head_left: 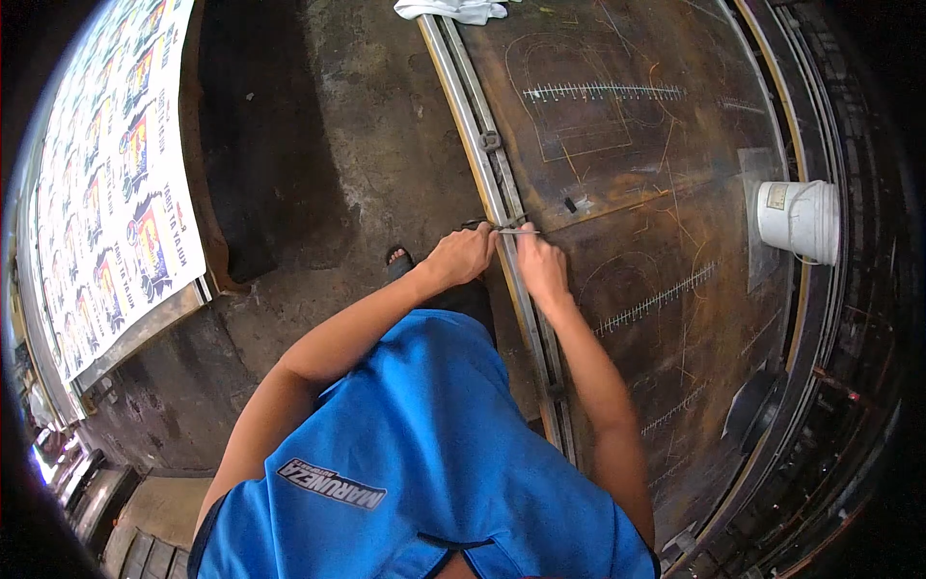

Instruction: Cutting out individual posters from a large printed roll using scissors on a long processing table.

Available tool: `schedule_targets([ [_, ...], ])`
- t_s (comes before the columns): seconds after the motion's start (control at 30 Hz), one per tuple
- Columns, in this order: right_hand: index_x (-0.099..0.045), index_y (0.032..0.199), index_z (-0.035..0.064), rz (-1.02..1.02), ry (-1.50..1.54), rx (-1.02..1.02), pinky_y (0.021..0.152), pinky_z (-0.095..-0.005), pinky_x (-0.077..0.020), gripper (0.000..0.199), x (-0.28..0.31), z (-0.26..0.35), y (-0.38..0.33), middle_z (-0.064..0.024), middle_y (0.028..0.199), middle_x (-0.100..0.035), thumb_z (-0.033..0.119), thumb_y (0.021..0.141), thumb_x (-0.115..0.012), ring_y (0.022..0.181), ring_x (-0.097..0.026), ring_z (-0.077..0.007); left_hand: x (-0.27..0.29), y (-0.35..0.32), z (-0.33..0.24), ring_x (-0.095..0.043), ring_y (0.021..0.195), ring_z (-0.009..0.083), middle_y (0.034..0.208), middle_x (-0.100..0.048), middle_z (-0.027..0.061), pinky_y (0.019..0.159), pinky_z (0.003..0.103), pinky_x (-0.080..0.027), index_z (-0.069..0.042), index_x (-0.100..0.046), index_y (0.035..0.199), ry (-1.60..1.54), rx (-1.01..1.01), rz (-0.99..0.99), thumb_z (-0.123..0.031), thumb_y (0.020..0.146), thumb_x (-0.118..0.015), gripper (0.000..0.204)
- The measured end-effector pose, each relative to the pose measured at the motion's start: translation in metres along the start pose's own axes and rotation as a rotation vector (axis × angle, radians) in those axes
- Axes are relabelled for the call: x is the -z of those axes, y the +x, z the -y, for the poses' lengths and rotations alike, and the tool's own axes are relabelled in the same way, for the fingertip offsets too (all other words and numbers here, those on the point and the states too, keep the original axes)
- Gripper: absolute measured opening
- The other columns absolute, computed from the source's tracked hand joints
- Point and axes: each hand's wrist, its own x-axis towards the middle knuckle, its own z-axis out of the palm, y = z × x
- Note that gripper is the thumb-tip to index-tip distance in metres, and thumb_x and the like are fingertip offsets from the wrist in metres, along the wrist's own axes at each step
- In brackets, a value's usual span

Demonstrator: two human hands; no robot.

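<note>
Both of my hands are at the metal rail [461, 92] along the near edge of a long brown-topped table. My left hand [465, 254] is closed just left of the rail, its fingers pinched by a small dark part; what they hold is too small to make out. Over the table side of the rail, my right hand [543, 267] is closed with its fingertips on a thin metal rod [514, 232]. The rod lies crosswise over the rail, between the two hands. A dark clamp-like block [490, 142] sits on the rail farther along.
The tabletop [617, 207] has scratched outlines and white ruler-like marks. On it are a small black piece [570, 206], a white bucket [801, 222] at the far right and a white cloth [451, 10] at the top. Left, a printed sheet [125, 183] covers another table beyond the dark floor [371, 116].
</note>
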Motion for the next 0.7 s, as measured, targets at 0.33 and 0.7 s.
schedule_targets([
  [0.33, -0.05, 0.096, 0.0063, 0.05, -0.094, -0.054, 0.056, -0.0573, -0.0511, 0.024, 0.017, -0.003, 0.007, -0.0221, 0.071, -0.066, 0.027, 0.104, -0.041, 0.064, -0.065, -0.0451, -0.004, 0.0, 0.004, -0.062, 0.083, 0.0513, 0.084, -0.063, 0.0327, 0.075, 0.059, -0.049, 0.004, -0.053, 0.099, -0.048, 0.019, 0.035, -0.031, 0.104, -0.036, 0.039],
  [0.7, -0.049, 0.097, 0.0051, 0.015, -0.185, -0.105, 0.056, -0.055, -0.0511, 0.027, 0.025, -0.038, 0.036, -0.024, 0.07, -0.066, 0.028, 0.105, -0.037, 0.065, -0.066, -0.0436, -0.005, 0.005, 0.007, -0.062, 0.082, 0.051, 0.084, -0.064, 0.0316, 0.074, 0.059, -0.049, 0.002, -0.052, 0.098, 0.01, -0.004, 0.062, -0.033, 0.104, -0.035, 0.04],
])
